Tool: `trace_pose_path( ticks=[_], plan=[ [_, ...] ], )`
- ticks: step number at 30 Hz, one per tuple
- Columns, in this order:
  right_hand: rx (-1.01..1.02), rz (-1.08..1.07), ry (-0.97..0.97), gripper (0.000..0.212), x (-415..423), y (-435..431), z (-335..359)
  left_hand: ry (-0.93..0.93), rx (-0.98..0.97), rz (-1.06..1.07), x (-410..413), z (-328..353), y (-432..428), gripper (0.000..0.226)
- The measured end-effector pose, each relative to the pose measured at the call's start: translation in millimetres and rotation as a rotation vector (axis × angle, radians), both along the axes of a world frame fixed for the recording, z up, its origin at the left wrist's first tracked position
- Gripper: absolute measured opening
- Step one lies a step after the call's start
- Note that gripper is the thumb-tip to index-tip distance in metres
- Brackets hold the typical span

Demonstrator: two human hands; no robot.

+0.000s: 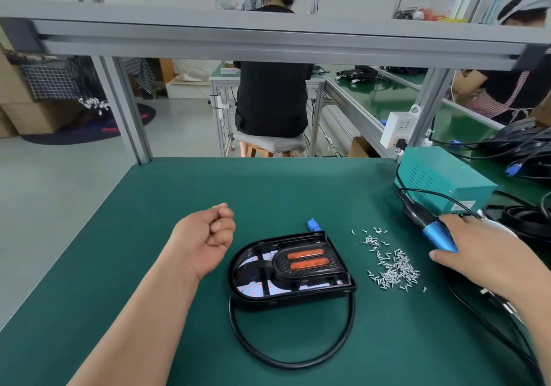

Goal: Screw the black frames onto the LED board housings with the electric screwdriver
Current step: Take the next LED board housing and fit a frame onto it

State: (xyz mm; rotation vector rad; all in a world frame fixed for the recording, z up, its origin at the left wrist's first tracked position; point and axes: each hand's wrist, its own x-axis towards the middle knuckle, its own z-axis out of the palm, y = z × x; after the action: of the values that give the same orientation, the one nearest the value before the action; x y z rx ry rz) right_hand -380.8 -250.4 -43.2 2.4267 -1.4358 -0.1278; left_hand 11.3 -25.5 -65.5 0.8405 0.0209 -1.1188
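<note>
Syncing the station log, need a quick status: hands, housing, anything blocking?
Left hand curled, nothing seen in it. Right hand around electric screwdriver. LED board housing flat on mat, untouched. Screw pile beside it, nothing blocking.

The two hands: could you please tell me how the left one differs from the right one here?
The left hand is curled into a fist with nothing visible in it; the right hand grips the blue electric screwdriver. The left sits left of the LED board housing, the right sits right of the screws. Both are bare, over the green mat.
</note>
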Motion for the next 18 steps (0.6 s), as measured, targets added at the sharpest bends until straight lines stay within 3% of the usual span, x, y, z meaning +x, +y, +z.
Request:
trace_pose_path(
  ticks=[5,10,14,18],
  plan=[
    [0.018,-0.034,-0.138,0.025,3,3,1,-0.041,0.036,-0.108,-2,-1,-2,0.018],
    [0.106,-0.047,-0.375,0.029,3,7,3,0.302,-0.086,0.017,7,2,4,0.024],
    [0.300,-0.043,-0.787,0.007,6,12,10,0.525,-0.206,0.258,15,3,10,0.019],
    [0.654,-0.046,-1.388,0.018,22,17,15,0.470,-0.169,0.143,9,3,5,0.020]
  ],
)
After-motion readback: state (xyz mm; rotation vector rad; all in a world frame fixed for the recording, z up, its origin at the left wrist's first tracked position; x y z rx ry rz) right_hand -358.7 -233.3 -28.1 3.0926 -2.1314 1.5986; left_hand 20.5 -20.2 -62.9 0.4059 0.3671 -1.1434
